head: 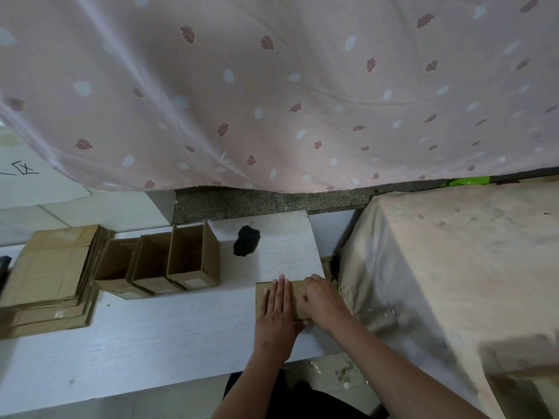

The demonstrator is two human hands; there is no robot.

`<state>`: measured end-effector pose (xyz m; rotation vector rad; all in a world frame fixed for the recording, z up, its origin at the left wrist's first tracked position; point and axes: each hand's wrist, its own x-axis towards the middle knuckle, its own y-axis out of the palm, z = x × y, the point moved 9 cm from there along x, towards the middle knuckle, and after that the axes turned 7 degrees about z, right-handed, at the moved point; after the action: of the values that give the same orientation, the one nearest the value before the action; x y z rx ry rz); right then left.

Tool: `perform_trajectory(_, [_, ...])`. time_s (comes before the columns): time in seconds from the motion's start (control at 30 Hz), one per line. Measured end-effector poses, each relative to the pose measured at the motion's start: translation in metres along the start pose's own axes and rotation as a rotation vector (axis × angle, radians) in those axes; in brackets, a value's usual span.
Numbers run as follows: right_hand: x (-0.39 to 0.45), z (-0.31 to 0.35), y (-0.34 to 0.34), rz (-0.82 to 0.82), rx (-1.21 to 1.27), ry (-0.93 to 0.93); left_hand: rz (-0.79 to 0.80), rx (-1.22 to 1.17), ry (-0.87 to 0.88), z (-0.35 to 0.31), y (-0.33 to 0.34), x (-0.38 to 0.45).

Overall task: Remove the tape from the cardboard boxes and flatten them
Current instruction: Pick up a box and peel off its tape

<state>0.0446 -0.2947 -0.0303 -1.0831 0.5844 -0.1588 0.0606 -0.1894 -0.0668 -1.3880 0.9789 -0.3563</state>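
Brown flat cardboard box [261, 297] lower centre on white worktop [151, 337]: left hand [276, 313] presses spread flat, right hand [322, 300] curls, pinching its edge.

Under my flat left fingers [279, 293] I see matt brown cardboard [298, 300], lying on a white wood-grain tabletop [169, 331]; beyond them hangs thin printed cloth [272, 95].

Head view, steeply down, near table [169, 334]
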Motion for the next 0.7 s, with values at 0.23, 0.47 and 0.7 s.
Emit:
perform_trajectory(0.23, [0.000, 0.000, -0.006, 0.042, 0.043, 0.048, -0.013, -0.037, -0.012, 0.003, 0.002, 0.004])
perform_trajectory(0.47, [-0.006, -0.002, -0.005, 0.004, 0.154, -0.005, 0.003, 0.003, -0.019, 0.001, 0.002, 0.001])
perform_trajectory(0.7, [-0.010, -0.001, -0.001, -0.038, 0.083, 0.037, 0.013, 0.007, -0.035, 0.000, -0.001, 0.000])
